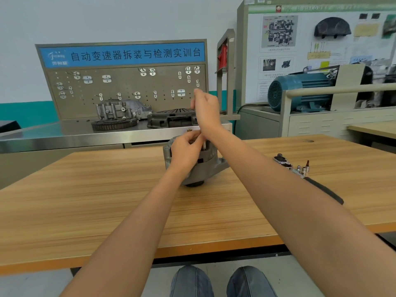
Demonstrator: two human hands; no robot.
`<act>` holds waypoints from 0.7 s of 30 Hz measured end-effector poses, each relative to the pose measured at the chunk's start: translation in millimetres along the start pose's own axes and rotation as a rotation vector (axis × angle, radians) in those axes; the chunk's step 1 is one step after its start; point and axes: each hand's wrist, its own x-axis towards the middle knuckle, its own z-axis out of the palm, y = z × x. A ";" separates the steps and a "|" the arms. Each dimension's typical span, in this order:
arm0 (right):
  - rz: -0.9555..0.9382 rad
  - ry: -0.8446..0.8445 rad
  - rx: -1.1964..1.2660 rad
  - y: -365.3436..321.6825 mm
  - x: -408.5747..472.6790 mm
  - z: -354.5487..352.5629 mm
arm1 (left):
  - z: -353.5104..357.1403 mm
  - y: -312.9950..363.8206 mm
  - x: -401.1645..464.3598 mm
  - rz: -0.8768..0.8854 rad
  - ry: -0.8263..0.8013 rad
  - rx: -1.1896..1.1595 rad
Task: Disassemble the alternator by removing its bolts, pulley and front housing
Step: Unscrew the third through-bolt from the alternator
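The left hand curls over the alternator top, fingers pinching near an upright bolt. The alternator stands on end on the table — axis vertical. Above, the right hand hangs loosely curled — whether it holds anything, I can't tell.

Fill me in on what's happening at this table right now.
A person seated at the wooden table is working on a grey metal alternator standing near its middle. The left hand grips the top of the alternator, fingers curled near a small metal bolt or stud sticking up from it. The right hand is raised above it, fingers curled; whether it holds anything cannot be told. A ratchet with loose sockets lies on the table to the right, untouched.
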 end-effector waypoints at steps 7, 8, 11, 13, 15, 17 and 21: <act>-0.495 0.286 -1.045 19.8 -18.0 6.2 | 4.0 1.2 10.0 -0.099 0.123 0.018; -0.498 0.299 -1.025 19.1 -18.8 7.5 | 4.7 1.9 10.5 -0.108 0.134 0.034; -0.450 0.250 -0.873 15.5 -15.6 6.8 | 5.1 4.0 8.9 -0.066 0.119 0.075; -0.443 0.205 -0.667 11.2 -14.4 5.7 | 4.3 2.5 5.6 -0.019 0.093 0.052; -0.362 0.140 -0.392 5.3 -14.2 4.0 | 2.9 0.5 2.2 0.015 0.045 0.012; -0.101 0.015 -0.047 -3.7 -10.9 2.8 | 1.3 -0.1 -0.4 0.042 0.008 -0.008; 0.165 -0.085 0.218 -13.7 0.2 4.1 | -1.0 1.0 -3.4 0.061 0.006 -0.067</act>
